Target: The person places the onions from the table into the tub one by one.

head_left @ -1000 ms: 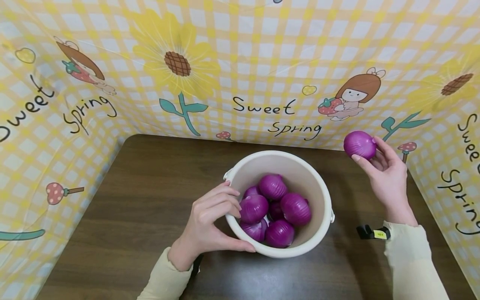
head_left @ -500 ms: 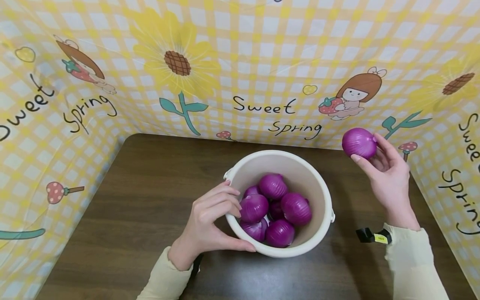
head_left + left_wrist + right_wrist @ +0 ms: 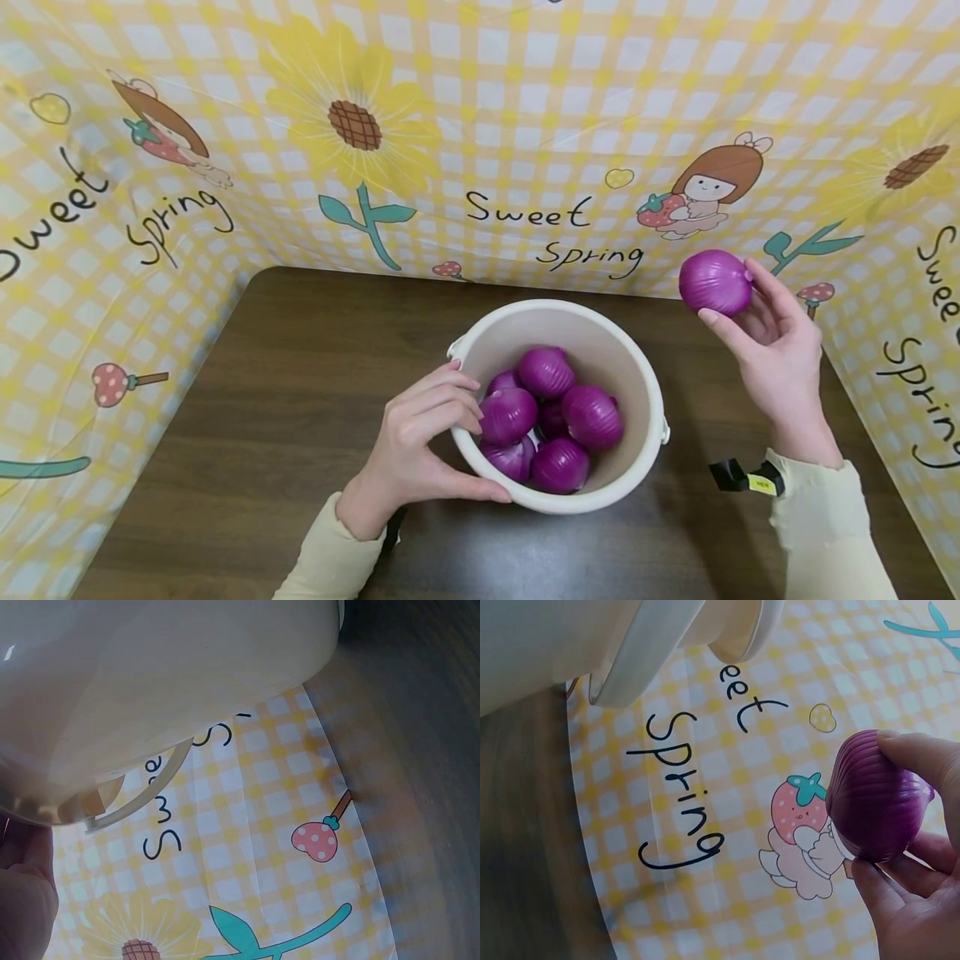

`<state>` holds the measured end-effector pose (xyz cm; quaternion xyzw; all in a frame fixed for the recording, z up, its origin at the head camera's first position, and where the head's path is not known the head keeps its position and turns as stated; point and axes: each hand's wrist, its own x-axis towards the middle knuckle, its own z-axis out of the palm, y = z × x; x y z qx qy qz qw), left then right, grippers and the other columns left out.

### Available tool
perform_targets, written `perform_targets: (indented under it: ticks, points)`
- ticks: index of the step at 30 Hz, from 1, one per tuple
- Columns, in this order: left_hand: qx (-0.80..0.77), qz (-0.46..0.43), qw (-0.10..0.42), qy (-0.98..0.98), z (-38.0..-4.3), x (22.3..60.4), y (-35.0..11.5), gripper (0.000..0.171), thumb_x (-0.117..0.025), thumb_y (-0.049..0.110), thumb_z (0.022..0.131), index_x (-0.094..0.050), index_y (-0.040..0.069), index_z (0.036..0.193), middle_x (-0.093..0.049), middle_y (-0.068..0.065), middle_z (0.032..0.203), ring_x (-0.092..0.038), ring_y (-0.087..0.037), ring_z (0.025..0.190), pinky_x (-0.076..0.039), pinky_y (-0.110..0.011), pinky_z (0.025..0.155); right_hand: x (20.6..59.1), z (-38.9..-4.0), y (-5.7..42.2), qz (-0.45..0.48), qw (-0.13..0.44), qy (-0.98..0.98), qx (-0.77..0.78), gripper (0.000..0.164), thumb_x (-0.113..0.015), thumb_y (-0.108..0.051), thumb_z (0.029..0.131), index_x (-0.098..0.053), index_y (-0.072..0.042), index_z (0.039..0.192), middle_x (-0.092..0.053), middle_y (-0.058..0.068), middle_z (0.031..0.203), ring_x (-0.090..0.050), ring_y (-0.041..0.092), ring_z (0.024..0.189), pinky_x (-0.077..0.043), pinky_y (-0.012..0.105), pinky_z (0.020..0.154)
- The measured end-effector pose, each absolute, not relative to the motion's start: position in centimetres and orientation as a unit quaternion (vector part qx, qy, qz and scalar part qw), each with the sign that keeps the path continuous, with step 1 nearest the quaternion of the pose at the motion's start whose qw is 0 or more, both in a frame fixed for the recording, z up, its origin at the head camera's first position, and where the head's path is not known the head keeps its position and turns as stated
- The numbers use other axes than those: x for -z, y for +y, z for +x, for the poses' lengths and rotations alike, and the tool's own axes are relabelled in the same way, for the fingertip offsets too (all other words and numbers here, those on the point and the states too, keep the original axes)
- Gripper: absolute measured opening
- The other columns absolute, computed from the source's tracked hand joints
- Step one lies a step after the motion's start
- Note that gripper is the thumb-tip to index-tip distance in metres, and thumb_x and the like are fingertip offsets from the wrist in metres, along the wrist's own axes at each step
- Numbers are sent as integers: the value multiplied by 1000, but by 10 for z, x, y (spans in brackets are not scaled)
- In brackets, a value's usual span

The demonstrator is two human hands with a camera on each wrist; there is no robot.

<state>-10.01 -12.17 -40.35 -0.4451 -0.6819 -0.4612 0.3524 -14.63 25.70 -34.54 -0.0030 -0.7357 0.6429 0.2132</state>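
Note:
My right hand pinches a purple onion between thumb and fingers, raised to the right of the bucket. The right wrist view shows the same onion, with the fingers round its root end. A cream bucket stands upright on the table, and several more purple onions lie piled inside it. At the bucket's left side, my left hand grips the rim, its fingertips bent over the edge and its thumb along the front. Lower onions are partly hidden beneath the upper ones.
The dark wooden table is enclosed at the back and sides by a yellow checked cloth printed with flowers and lettering. In the left wrist view, the bucket's handle hangs along its far side.
My right hand has lifted the onion slightly higher and nudged it a little left. The left hand, the bucket and the onions inside it look unmoved.

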Motion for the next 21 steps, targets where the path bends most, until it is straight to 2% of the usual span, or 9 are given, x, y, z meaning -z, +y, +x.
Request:
perform_targets:
  ticks: [21]
  points:
    - [459,-446,353,-682,-100,404,-122,58,-93,59,63,-63,11,77,-66,0,82,-67,-27,92,-50,-55,102,335,-131,235,77,217,-704,-672,71,-73,23,79,-56,-1,143,-54,16,143,-54,24,130,-46,24,105]
